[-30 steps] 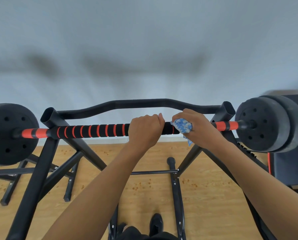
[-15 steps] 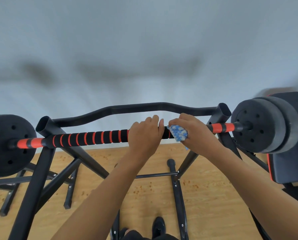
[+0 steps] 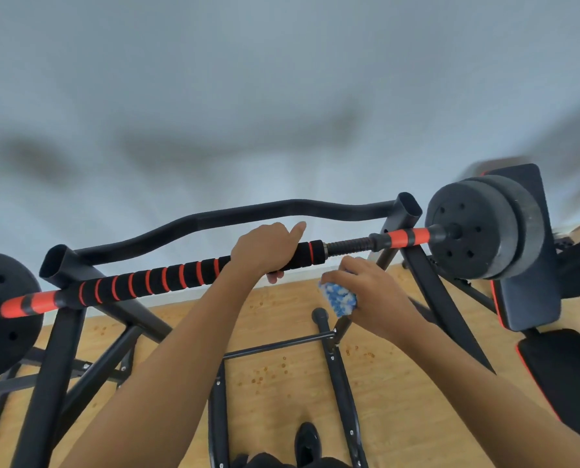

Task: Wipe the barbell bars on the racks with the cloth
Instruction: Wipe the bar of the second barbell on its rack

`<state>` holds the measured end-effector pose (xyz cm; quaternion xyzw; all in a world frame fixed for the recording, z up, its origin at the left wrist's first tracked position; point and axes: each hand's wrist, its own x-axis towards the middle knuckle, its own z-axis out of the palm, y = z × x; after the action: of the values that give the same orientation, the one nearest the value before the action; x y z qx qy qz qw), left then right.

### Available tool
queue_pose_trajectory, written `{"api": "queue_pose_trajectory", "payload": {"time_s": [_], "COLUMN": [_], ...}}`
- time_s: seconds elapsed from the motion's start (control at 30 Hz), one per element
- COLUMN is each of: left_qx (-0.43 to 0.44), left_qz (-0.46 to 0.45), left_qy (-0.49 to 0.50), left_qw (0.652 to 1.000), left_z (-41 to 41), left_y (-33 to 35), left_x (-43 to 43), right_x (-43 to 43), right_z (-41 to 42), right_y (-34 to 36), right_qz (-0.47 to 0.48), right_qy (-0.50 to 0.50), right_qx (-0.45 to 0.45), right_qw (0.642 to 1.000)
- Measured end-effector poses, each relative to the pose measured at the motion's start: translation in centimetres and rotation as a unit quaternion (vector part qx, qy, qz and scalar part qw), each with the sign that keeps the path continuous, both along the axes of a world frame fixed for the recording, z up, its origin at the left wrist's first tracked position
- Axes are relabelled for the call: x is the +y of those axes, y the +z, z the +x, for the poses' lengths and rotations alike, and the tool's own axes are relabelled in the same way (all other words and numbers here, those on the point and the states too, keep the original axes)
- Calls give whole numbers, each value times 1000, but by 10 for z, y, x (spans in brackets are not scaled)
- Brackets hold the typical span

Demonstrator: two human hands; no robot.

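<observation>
Now, near to far:
Shoe (image 3: 306,444): black, at the bottom edge of the view on the wooden floor (image 3: 400,400), between the rack's lower rails.
Right hand (image 3: 371,295): fingers curled round the blue-and-white cloth (image 3: 338,297), which is bunched in the palm. Half a second ago hand and cloth were on the bar beside the other hand; both have dropped off it and hang just below and in front of its right part, apart from it.
Left hand (image 3: 265,248): wrapped over the foam grip near its right end, index finger raised and pointing out, thumb tip showing under the bar. It was there before too.
Barbell bar (image 3: 147,282): black foam with orange rings, lying across the rack (image 3: 56,349) uprights, tilted up to the right. The bare threaded stretch right of the foam, earlier covered, shows now.
Weight plates (image 3: 477,231): black, at the right end; another at the left edge.
Curved crossbar (image 3: 282,207): behind the bar, joining the uprights.
</observation>
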<state>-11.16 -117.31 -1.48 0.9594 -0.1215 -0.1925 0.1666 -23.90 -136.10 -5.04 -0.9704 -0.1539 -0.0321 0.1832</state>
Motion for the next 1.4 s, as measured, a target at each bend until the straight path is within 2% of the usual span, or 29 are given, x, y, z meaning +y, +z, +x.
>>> {"api": "queue_pose_trajectory", "payload": {"time_s": [0.1,0.17,0.23,0.33,0.37,0.43,0.53,0.6,0.63,0.83,0.97,1.13,1.27,1.4], "left_qx": [-124,-176,-192,-195,-206,-259,-298,-299,-298,-252,-244,-242,-284,-417], "left_qz": [-12,-36,-58,-51,-31,37,116,129,127,99,90,68,47,35], "left_qy": [-16,-33,-56,-93,-110,-160,-214,-222,-219,-221,-219,-198,-103,-106], "left_qw": [992,983,978,975,972,952,923,919,920,937,941,947,952,902], "left_z": [-7,-14,-19,-28,-32,-37,-43,-42,-41,-29,-24,-29,-38,-57], "left_y": [-5,-7,-6,-7,-8,-10,-9,-10,-9,-5,-9,-15,-20,-34], "left_x": [2,3,4,8,10,12,15,14,14,10,9,7,4,10], "right_x": [-5,-8,-9,-8,-9,-9,9,26,31,31,31,24,35,31], "right_z": [-3,-1,-2,4,11,28,49,49,45,14,-6,-3,41,42], "right_y": [6,21,40,66,71,71,51,32,29,19,19,22,35,42], "right_qz": [49,91,161,281,277,192,19,-74,-74,85,114,61,-108,-99], "right_qy": [-44,-88,-146,-247,-270,-278,-187,-146,-146,-179,-188,-154,-195,-196], "right_qx": [-12,-16,-26,-47,-63,-88,-35,-24,-36,-62,-86,-93,-19,57], "right_qw": [998,992,976,926,920,937,981,986,986,978,972,982,975,974]}}
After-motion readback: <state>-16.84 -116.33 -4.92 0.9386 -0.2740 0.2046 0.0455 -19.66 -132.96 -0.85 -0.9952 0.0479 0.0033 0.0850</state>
